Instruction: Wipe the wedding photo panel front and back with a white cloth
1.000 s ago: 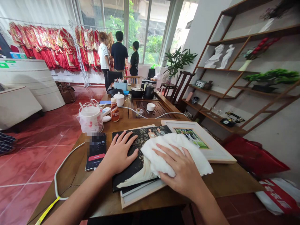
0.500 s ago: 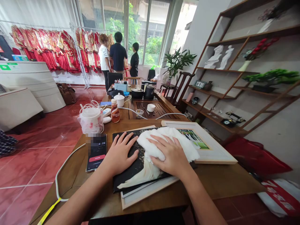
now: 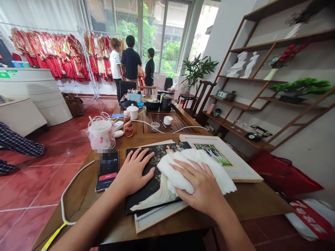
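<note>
Shifted toward 4 o'clock since the earlier view, the folded white towel (image 3: 183, 157) now bares the printed couple's portrait (image 3: 172, 149) on the black photo album (image 3: 157, 184), which lies on the brown wooden table (image 3: 251, 198). We see the right hand (image 3: 201, 184) spread flat on the towel, and the left hand (image 3: 133, 170) open, pressing the album's left side. We judge the step in hand to be wiping; the next pass calls for the towel across the portrait at 12 o'clock. A pale wooden picture frame (image 3: 240, 164) lies at 2 o'clock.
</note>
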The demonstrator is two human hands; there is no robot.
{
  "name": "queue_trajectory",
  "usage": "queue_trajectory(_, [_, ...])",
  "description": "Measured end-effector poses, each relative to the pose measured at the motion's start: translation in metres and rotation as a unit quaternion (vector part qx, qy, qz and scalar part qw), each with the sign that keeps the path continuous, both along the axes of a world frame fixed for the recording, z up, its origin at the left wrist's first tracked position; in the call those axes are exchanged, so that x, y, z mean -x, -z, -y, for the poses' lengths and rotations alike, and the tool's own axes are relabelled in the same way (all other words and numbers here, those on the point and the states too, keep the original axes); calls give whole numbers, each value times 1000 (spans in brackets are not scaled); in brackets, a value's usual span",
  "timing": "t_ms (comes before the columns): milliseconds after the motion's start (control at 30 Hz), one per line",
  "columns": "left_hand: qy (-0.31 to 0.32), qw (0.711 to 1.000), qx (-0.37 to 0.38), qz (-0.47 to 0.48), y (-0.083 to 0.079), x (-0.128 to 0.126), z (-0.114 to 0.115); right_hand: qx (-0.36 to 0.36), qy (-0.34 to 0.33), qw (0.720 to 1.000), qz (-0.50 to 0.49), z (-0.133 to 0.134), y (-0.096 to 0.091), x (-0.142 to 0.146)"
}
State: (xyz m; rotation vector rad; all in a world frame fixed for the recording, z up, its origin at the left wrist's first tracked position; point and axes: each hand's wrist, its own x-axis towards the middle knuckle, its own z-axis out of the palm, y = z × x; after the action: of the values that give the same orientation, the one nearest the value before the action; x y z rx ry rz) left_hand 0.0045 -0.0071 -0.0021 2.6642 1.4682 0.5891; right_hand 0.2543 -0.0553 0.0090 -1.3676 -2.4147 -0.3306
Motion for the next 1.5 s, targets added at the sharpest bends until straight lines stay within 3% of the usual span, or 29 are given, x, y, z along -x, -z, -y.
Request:
queue_trajectory(267, [-20,1000,3,-5,1,-1,1,13,4,1000,-27,-32,-7,13])
queue_trajectory(733, [-25,1000,0,-6,2,2,2,-12,1,1000,14,7,2,-2])
queue_trajectory(1133, [-21,1000,2,-18,1,-2,1,19,3,999,-33,-35,-6,18])
queue_trajectory(1500, [-31,999,5,-31,0,-3,1,-4,3,1000,1,8,4,-4])
